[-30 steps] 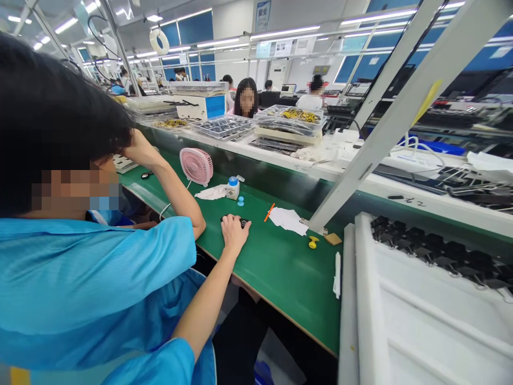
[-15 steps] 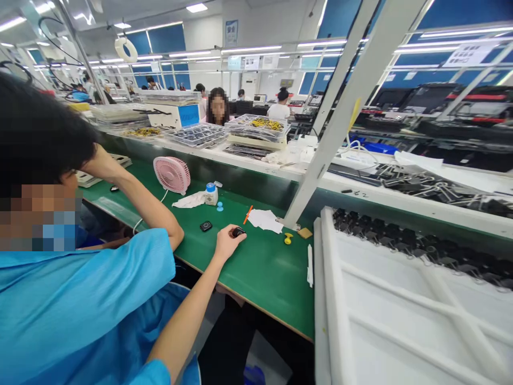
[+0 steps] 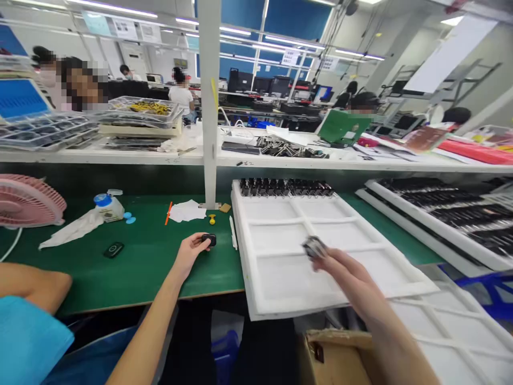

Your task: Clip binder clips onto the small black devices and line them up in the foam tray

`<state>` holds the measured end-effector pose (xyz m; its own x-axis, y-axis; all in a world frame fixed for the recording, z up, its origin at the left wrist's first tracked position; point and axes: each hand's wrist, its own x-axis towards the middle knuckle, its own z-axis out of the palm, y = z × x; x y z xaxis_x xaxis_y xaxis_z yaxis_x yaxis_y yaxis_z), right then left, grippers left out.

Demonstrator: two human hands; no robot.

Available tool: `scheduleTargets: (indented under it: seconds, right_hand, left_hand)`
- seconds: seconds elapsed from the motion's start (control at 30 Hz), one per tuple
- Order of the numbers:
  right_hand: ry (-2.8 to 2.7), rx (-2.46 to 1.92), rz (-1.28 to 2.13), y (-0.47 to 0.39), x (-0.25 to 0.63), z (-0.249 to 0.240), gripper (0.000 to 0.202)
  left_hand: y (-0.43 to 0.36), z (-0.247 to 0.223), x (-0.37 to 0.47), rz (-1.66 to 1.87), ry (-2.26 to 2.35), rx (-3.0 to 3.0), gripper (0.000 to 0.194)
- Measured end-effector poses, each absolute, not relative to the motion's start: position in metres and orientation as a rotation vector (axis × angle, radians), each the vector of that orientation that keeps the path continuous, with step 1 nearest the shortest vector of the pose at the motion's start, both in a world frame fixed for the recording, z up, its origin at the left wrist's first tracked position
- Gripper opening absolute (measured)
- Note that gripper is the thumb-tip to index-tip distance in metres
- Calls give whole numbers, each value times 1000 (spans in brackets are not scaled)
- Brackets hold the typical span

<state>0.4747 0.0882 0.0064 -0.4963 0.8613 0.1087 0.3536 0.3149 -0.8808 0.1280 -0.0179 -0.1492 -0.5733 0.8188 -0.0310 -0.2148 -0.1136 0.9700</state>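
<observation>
Left hand point(image 3: 190, 252): in the head view, thumb and fingers are pinched on a black fob-like device point(image 3: 209, 239) at the green bench top point(image 3: 148, 280); whether it touches down, one cannot tell.
Right hand point(image 3: 334, 262): fingertips together on a blurred dark piece point(image 3: 313, 247) with a pale gleam, out over the white cross-barred tray point(image 3: 280, 235); possibly a binder clip, but the blur won't settle it.
Dark piece: a fingertip hold, by the look of it, so a slip could drop it onto the tray; if it is metal, a careless touch might scratch the device.
Cardboard box point(image 3: 339, 338): open below the right forearm, and anything let go nearer the body might land inside.
Binder clips point(image 3: 286, 187): a crowded black row along the tray's far end; a low sweep of the right hand could snag one and upset its neighbours.
White pen-like stick point(image 3: 233, 233): lying between the left hand and the tray, right where a sideways move would brush it.
Yellow stand point(image 3: 212, 219): just beyond the left hand, easily knocked by a forward push.
Co-worker's elbow point(image 3: 56, 289): near a ring-marked black device point(image 3: 114, 249); a shift might nudge it.
White post point(image 3: 210, 133): upright at the bench's back, limiting reach; a tan square pad point(image 3: 225, 208) sits at its foot.
Far left: a pink fan point(image 3: 30, 202), a crumpled white cloth point(image 3: 74, 227) and a blue-capped bottle point(image 3: 114, 209).
</observation>
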Motion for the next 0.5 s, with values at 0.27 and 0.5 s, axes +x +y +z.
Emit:
scheduleTargets:
  seconds: [0.27,0.5]
  right_hand:
    - [-1719,-637,2190,144,354,-37,45]
    - [-1946,-359,1987,139,350,-48,47]
  left_hand:
    - [-19,-99,161,1939,1126,492,45]
    - [-18,-85,182,1902,1027,409,42]
